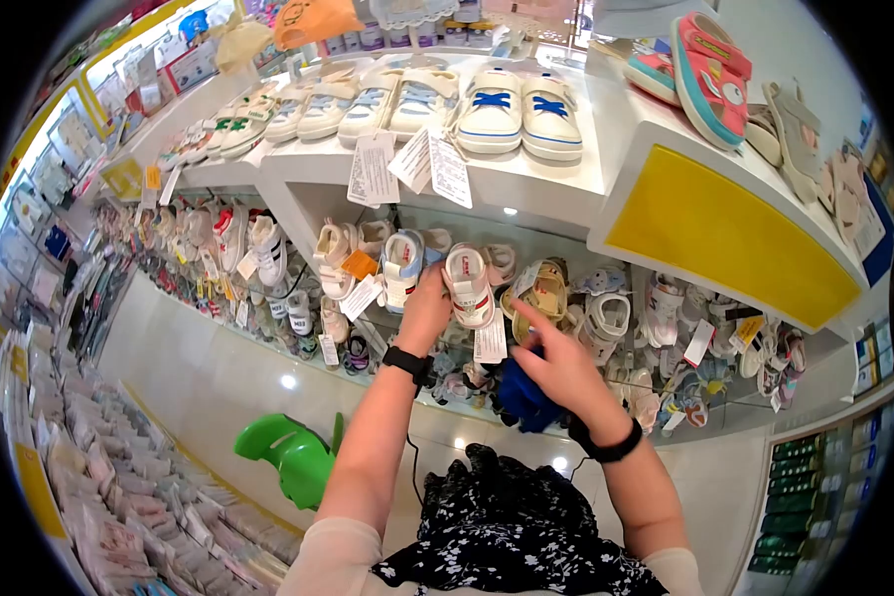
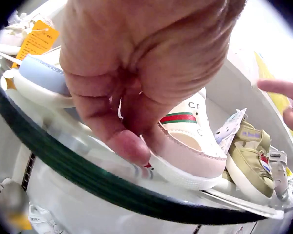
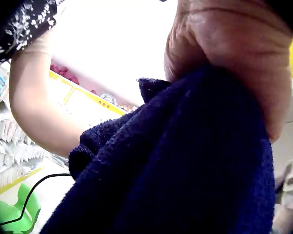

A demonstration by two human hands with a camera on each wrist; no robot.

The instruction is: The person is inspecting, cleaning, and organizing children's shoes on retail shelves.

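Observation:
A small white child's shoe (image 1: pixel 470 283) with a red and green stripe and a pink heel stands on the glass shelf (image 2: pixel 122 200). My left hand (image 1: pixel 429 310) has its curled fingers at the side of this shoe, between it and a blue and white shoe (image 1: pixel 401 268). In the left wrist view the fingertips (image 2: pixel 134 148) lie right at the pink heel part. My right hand (image 1: pixel 564 372) grips a dark blue cloth (image 3: pixel 180 165), its index finger stretched toward the shelf. Beside that finger sits a khaki shoe (image 1: pixel 541 288).
Above, a white ledge carries larger white sneakers (image 1: pixel 492 109) with hanging paper tags (image 1: pixel 432 169). A yellow panel (image 1: pixel 735 238) juts out at the right. More small shoes line the shelves on both sides. A green chair (image 1: pixel 293 457) stands on the floor at the lower left.

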